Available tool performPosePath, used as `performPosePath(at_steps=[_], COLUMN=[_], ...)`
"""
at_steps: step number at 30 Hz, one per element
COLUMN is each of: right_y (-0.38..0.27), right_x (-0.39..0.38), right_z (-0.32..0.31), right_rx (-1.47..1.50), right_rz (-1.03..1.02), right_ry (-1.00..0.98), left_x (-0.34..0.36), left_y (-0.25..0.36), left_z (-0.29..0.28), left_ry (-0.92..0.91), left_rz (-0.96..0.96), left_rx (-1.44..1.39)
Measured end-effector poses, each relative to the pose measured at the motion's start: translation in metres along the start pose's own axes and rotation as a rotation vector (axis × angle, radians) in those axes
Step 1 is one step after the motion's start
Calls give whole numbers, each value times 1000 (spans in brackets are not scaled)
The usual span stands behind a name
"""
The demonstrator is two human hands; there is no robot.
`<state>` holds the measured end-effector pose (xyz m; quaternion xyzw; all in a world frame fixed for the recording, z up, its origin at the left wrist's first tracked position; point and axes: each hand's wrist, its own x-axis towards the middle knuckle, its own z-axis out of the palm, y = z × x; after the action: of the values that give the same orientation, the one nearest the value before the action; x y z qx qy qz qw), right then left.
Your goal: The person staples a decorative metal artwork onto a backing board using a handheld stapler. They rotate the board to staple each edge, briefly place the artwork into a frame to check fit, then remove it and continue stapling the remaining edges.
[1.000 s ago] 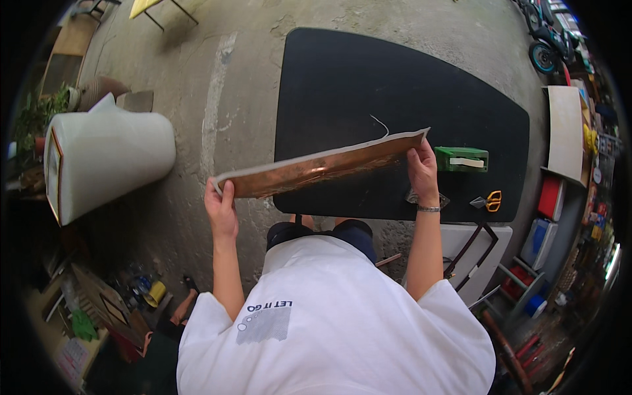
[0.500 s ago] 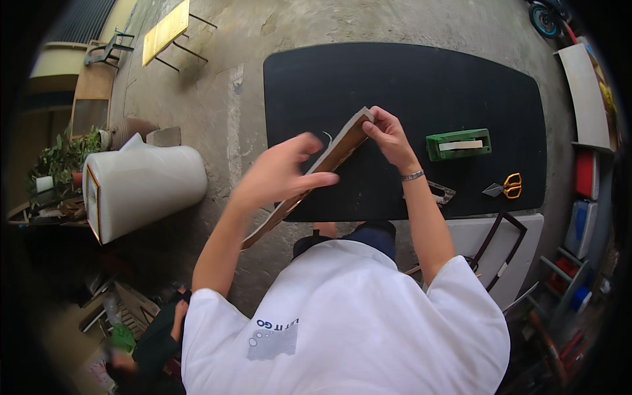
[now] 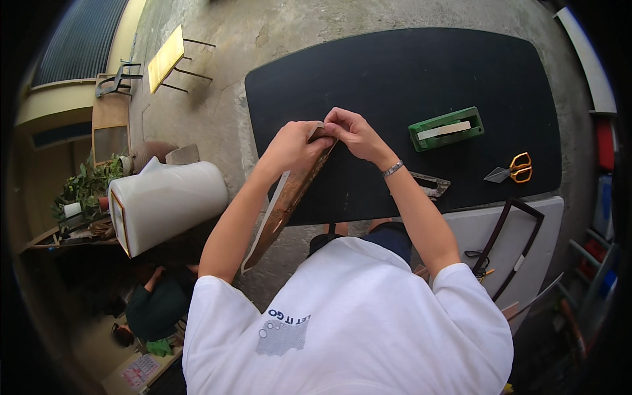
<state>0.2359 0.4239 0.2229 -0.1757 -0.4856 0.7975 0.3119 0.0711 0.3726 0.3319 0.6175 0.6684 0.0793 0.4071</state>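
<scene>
A long moulding strip (image 3: 284, 203) with a brown, worn-looking face and a pale edge slants from the dark table's near edge down toward my left side. Near its far end my left hand (image 3: 294, 146) is wrapped around it. My right hand (image 3: 357, 136) is closed in a pinch at that same end, its fingertips meeting the left hand's. Whatever small thing may lie between the fingertips is hidden. Right of my hands, a green tape dispenser (image 3: 431, 125) with a pale roll rests on the black tabletop (image 3: 355, 72). Orange-handled scissors (image 3: 517, 171) lie farther right.
By my right forearm lies a grey metal tool (image 3: 432, 184). A dark frame piece (image 3: 492, 245) sits on a white board (image 3: 552, 230) at the right. Leftward stand a large bubble-wrap roll (image 3: 174, 204) and a yellow-topped table (image 3: 166, 59); a person (image 3: 158, 303) is at lower left.
My left hand, loose and blurred before, has come up to the strip's far end and closed on it. My right hand and the strip's end have shifted left.
</scene>
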Motion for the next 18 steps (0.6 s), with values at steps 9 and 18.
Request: performPosePath(at_steps=[9, 18], right_y=[3, 33], right_x=[-7, -197], right_z=[-16, -39], right_rx=[-261, -1611], right_rz=[-170, 380], right_ry=[398, 284], left_x=[20, 35], left_y=[-44, -55], left_z=[13, -13], left_ry=[-76, -173], left_rz=[120, 175], left_rx=[-416, -311])
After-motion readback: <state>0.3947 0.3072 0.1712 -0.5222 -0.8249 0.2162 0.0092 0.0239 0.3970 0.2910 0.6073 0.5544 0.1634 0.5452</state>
